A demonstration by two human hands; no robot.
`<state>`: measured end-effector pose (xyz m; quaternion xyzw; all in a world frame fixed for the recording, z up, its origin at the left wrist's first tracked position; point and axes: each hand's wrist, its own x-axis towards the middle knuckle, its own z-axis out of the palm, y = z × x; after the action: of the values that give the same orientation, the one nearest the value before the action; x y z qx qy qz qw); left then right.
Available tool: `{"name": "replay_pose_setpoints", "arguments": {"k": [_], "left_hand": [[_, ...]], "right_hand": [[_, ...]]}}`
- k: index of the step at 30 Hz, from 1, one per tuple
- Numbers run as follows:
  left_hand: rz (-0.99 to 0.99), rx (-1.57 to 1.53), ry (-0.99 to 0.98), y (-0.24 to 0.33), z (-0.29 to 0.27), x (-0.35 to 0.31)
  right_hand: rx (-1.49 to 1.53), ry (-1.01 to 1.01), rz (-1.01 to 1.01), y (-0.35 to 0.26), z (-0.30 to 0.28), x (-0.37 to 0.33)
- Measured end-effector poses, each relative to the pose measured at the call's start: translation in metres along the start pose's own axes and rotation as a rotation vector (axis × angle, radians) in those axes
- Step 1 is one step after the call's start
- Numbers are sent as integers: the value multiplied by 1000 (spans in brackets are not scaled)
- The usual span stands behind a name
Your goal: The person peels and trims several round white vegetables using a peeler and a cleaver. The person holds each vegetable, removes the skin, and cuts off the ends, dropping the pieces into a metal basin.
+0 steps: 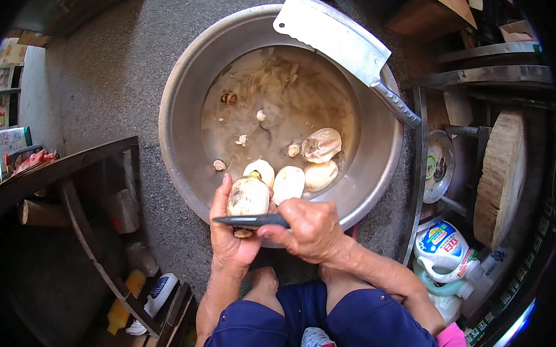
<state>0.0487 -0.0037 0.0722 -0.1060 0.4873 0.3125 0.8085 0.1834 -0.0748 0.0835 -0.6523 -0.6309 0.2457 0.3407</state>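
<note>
My left hand is wrapped round a stubby lotus root piece, pale with brown stains, at the near rim of the metal basin. My right hand grips a small dark knife, its blade lying across the lower end of the root. Just past my hands, more pale lotus root pieces rest in the basin, one of them ridged. Small cut-off bits sit in the murky brown water.
Across the basin's far right rim lies a large cleaver. A round wooden chopping block and detergent jugs are at the right. Wooden shelving stands on the left, with a white bottle low down.
</note>
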Motion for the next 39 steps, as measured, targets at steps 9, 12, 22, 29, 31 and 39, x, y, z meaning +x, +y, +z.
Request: {"name": "replay_pose_setpoints", "arguments": {"k": [9, 12, 22, 29, 31, 39], "left_hand": [[60, 17, -14, -1, 0, 0], [85, 99, 9, -4, -2, -10], [311, 394, -296, -1, 0, -18], [285, 450, -260, 0, -6, -15], [265, 420, -251, -1, -8, -13], [57, 200, -225, 5, 2, -12]], "right_hand": [[-9, 37, 14, 15, 20, -5], [-94, 7, 308, 44, 25, -3], [211, 56, 618, 75, 2, 5], [246, 45, 640, 73, -4, 0], [253, 51, 650, 71, -5, 0], [211, 61, 215, 32, -1, -10]]}}
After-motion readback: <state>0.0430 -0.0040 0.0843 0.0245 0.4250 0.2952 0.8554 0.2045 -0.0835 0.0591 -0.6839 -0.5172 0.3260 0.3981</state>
